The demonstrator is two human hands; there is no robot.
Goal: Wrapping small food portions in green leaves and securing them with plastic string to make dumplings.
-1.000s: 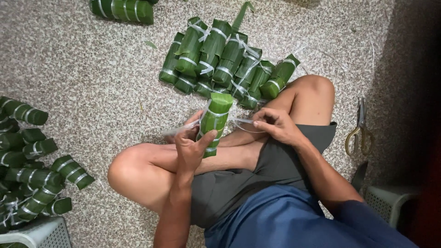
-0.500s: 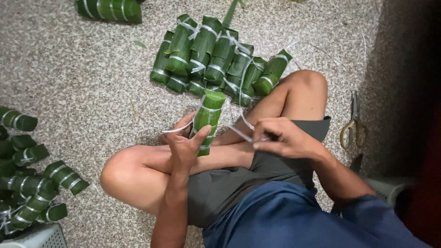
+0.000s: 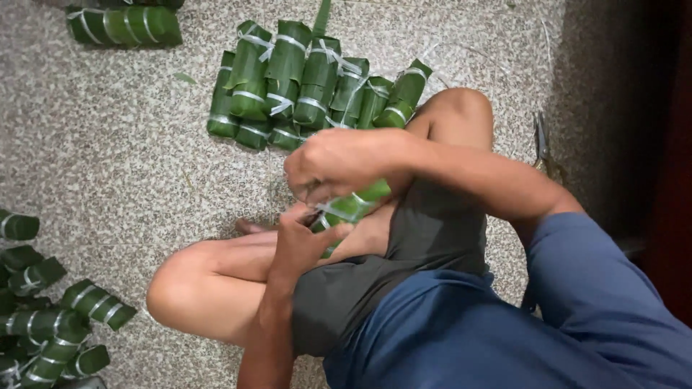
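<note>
- The left hand (image 3: 303,241) grips the green leaf-wrapped roll (image 3: 351,207) from below, just above the person's lap.
- A moment ago the roll stood up; now it lies tilted.
- The right hand (image 3: 339,162) has moved over the roll and pinches the thin white string (image 3: 333,210) on it. It looks like the tying is going on.
- The pile of tied green rolls (image 3: 310,83) lies on the speckled floor (image 3: 130,166), past the roll.

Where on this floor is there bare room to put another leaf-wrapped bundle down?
The widest bare patch of speckled floor lies left of the knee, between the tied bundles ahead and the heap at lower left. A narrower strip runs between the bundles ahead and the scissors. It is crowded where both hands grip the leaf-wrapped bundle.
</note>
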